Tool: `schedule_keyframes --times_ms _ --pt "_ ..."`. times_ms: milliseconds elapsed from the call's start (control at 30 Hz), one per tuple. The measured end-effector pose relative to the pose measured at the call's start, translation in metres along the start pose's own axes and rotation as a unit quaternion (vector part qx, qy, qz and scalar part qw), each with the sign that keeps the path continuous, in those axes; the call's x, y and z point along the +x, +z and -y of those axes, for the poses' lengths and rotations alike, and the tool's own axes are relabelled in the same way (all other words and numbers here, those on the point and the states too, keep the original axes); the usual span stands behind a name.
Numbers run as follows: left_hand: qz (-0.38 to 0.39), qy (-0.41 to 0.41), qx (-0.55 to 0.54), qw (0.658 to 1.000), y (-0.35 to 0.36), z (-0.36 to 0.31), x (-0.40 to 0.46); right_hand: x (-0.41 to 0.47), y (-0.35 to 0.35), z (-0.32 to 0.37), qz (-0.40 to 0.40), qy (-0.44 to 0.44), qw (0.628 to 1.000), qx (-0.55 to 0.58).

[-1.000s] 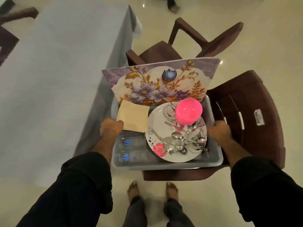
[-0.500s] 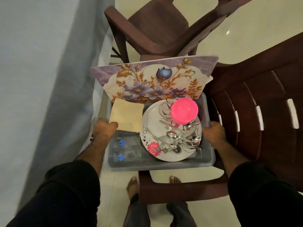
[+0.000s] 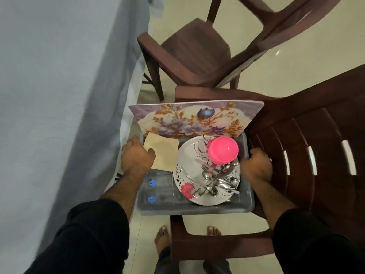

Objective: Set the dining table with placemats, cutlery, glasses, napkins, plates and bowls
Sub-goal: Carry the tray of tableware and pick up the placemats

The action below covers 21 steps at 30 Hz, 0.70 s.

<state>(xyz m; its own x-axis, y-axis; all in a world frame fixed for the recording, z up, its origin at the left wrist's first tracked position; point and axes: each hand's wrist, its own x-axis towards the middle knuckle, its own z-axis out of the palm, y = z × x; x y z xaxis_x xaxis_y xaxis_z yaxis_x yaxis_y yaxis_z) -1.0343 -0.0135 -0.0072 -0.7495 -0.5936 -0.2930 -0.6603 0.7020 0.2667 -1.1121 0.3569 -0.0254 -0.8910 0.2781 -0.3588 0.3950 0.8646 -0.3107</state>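
A grey tray (image 3: 197,211) sat at the centre of the frame, over the seat of a brown plastic chair (image 3: 325,155) that filled the right side. The left hand (image 3: 136,158) gripped the tray's left rim, its thumb lying over the edge onto a folded beige napkin (image 3: 165,151) in the tray's upper left part. The right hand (image 3: 256,165) curled its fingers over the tray's right rim. A floral placemat (image 3: 195,119) stood on edge, leaning against the tray's far wall and rising above it. A white plate (image 3: 189,163) with a flower print lay tilted in the right half of the tray, and a pink bowl (image 3: 223,150) sat upside down on the plate's upper part. A loose pile of steel cutlery (image 3: 215,180), forks and spoons among it, lay on the plate just below the bowl. Two clear glasses (image 3: 158,189) with blue stickers lay in the tray's lower left part, beneath the napkin. The tabletop (image 3: 59,95), draped in a pale blue-grey cloth, took up the left side of the frame. A second brown chair (image 3: 197,54) stood at the upper centre on the cream tiled floor (image 3: 316,46). Bare feet showed at the bottom of the frame, below the tray.
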Motion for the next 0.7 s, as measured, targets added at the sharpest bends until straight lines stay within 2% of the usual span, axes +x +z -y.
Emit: schedule_keyframes --times_ms 100,200,267,367,433,500,600,700 --pt "-0.130 0.199 0.048 0.970 -0.041 -0.050 -0.002 -0.011 -0.034 0.051 -0.068 -0.206 0.975 0.053" --pt "-0.152 0.276 0.085 0.945 -0.073 -0.101 0.004 -0.013 -0.061 0.103 -0.061 -0.302 0.950 0.042" --pt "-0.138 0.290 0.144 0.936 -0.085 -0.124 0.008 -0.011 -0.072 0.128 -0.040 -0.309 0.950 0.020" --pt "-0.001 0.250 0.210 0.945 -0.094 -0.145 0.008 0.001 -0.079 0.142 0.023 -0.265 0.964 -0.015" --pt "0.041 0.246 0.240 0.938 -0.094 -0.146 0.001 0.004 -0.080 0.137 0.026 -0.261 0.964 -0.034" --pt "0.065 0.263 0.262 0.927 -0.090 -0.140 -0.014 -0.003 -0.080 0.125 0.012 -0.266 0.963 -0.039" --pt "0.098 0.255 0.241 0.931 -0.086 -0.129 -0.034 -0.017 -0.083 0.111 -0.001 -0.277 0.960 -0.029" --pt "0.066 0.260 0.234 0.935 -0.102 -0.131 -0.045 -0.026 -0.101 0.113 -0.044 -0.300 0.953 -0.004"
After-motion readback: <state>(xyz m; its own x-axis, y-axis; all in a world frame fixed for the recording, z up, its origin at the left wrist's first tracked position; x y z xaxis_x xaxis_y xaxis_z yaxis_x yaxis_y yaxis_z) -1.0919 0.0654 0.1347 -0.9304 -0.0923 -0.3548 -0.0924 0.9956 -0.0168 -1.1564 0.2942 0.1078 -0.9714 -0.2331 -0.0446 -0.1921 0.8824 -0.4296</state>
